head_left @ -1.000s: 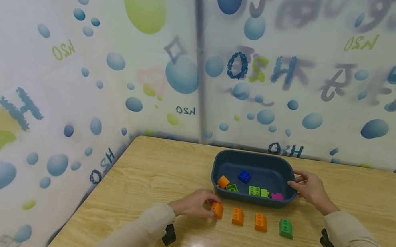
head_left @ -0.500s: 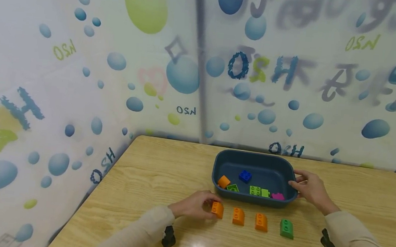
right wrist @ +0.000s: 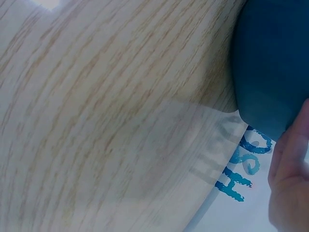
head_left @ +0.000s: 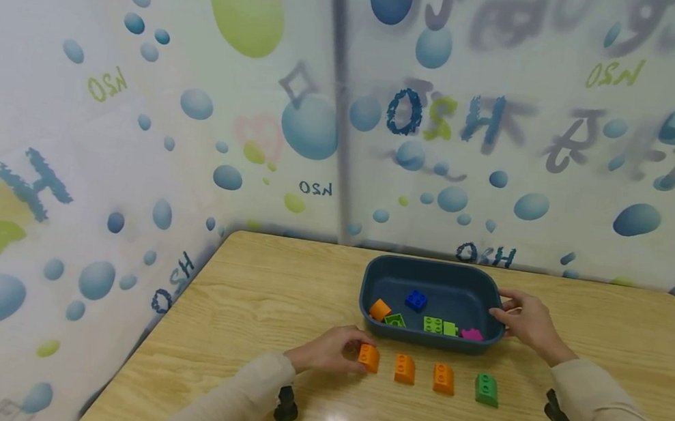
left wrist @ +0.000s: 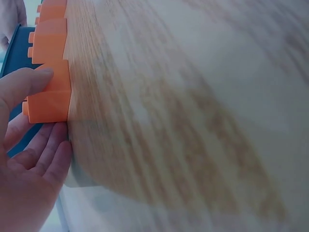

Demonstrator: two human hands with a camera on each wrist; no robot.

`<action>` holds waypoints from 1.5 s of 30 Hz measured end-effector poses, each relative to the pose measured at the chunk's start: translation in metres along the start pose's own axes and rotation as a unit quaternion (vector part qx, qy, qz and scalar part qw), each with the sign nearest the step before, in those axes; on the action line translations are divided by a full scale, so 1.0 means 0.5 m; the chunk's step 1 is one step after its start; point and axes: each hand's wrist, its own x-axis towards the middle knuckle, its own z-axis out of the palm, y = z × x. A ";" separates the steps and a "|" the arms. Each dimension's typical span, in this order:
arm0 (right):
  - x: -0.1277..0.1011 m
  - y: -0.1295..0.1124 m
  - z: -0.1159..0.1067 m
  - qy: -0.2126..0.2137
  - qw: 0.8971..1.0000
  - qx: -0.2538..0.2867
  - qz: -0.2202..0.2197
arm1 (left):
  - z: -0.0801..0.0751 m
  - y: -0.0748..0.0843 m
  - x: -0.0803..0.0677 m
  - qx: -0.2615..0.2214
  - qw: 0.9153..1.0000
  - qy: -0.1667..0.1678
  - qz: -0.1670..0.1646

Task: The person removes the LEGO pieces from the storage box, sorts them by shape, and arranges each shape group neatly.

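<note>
Started at the tray [head_left: 458, 293]: before its left end, saw left hand [head_left: 330, 350], fingers curled, pinching orange block [head_left: 368, 358] with thumb on near face, forefinger apparently behind. Noted gap no wider than the block; seemingly flat on the table [head_left: 230, 295]. Judged a light, low pinch best, pressing evenly to avoid tipping. Inside the tray's left end, spotted orange piece [head_left: 380, 310] and lime piece [head_left: 395, 320]. Before the tray, left of middle: second block [head_left: 404, 368]. Inside, blue brick [head_left: 416, 300], then lime brick [head_left: 433, 325]. Before the right half: third block [head_left: 443, 379]; inside, small lime brick [head_left: 450, 329] and pink piece [head_left: 473, 334]. Before the right corner: green block [head_left: 486, 389]. Judged worth matching spacing and slant along this row, releasing straight off without nudging. Ended at the tray's right end: found right hand [head_left: 528, 323] bent around the rim, gripping thumb against fingers. Judged useful for steadying, without tugging.
</note>
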 end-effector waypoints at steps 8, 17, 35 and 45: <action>-0.002 -0.003 -0.005 0.002 1.000 -0.013 0.004 | -0.001 0.005 0.003 0.009 1.000 -0.003 -0.004; -0.003 -0.002 -0.004 0.004 1.000 -0.012 0.007 | -0.004 0.009 0.002 0.013 1.000 -0.008 0.000; 0.002 -0.001 -0.005 0.003 1.000 -0.005 0.003 | -0.101 0.068 0.017 0.004 0.999 0.017 0.030; -0.002 0.001 -0.001 -0.003 1.000 0.002 -0.012 | -0.111 0.075 0.091 0.078 0.997 0.017 0.014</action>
